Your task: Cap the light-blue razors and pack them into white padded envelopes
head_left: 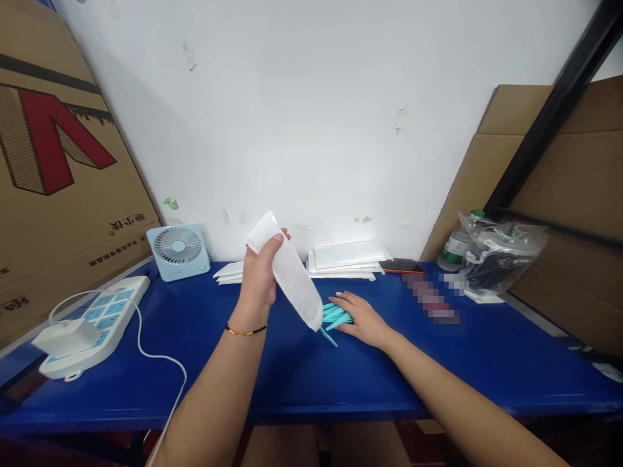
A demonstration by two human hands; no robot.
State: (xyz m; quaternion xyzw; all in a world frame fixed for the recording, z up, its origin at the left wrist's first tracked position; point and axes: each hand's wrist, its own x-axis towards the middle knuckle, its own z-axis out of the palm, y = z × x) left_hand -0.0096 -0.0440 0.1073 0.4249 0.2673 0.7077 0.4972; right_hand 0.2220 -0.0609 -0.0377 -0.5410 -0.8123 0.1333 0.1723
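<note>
My left hand [259, 275] is raised above the blue table [292, 370] and grips a long white pouch [292, 275] near its top end, so the pouch slants down to the right. Its lower end hangs just over a small pile of teal sticks [335, 316] on the table. My right hand [363, 318] lies on that pile with the fingers stretched out flat over the sticks. A thin gold bracelet circles my left wrist.
A small light-blue fan [178, 250] and a white power strip [92, 324] with a plugged charger sit at the left. White pouches [348, 259] are stacked against the wall. A phone [403, 265], a bottle [455, 250] and a clear plastic bag [501, 256] are at the right. Cardboard stands on both sides.
</note>
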